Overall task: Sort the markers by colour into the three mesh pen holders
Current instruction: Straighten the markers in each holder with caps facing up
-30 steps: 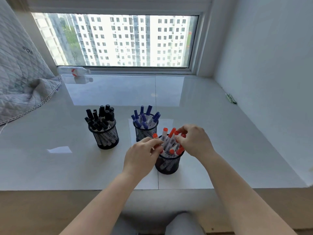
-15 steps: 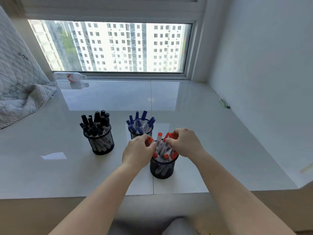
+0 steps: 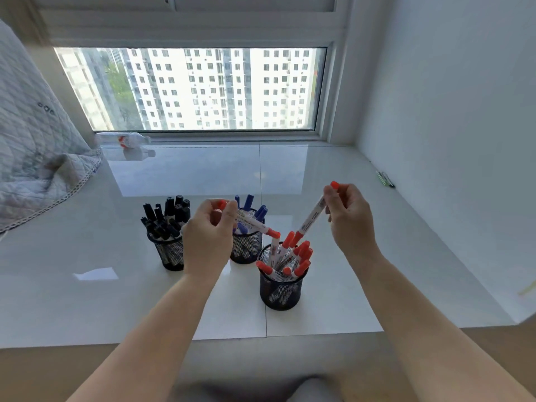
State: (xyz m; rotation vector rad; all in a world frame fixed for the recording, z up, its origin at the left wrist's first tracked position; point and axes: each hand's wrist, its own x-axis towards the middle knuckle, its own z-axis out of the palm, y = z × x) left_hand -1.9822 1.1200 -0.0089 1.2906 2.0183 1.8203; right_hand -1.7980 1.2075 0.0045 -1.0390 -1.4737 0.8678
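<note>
Three black mesh pen holders stand on the white ledge. The left holder (image 3: pixel 169 256) is full of black markers, the middle holder (image 3: pixel 246 250) has blue markers, and the nearest holder (image 3: pixel 280 294) has several red markers. My left hand (image 3: pixel 207 242) grips a red-capped white marker (image 3: pixel 253 224) lying almost level above the middle holder. My right hand (image 3: pixel 349 221) pinches another red marker (image 3: pixel 311 217) that slants down toward the red holder, its lower cap just above the others.
A folded grey quilt (image 3: pixel 37 152) lies at the far left. A plastic bottle (image 3: pixel 121 139) lies by the window sill. Small green items (image 3: pixel 385 179) sit against the right wall. A white scrap (image 3: pixel 95 274) lies left of the holders.
Both hands have risen from the red holder, each lifting out a red marker; the left moved up and left, the right up and right.
</note>
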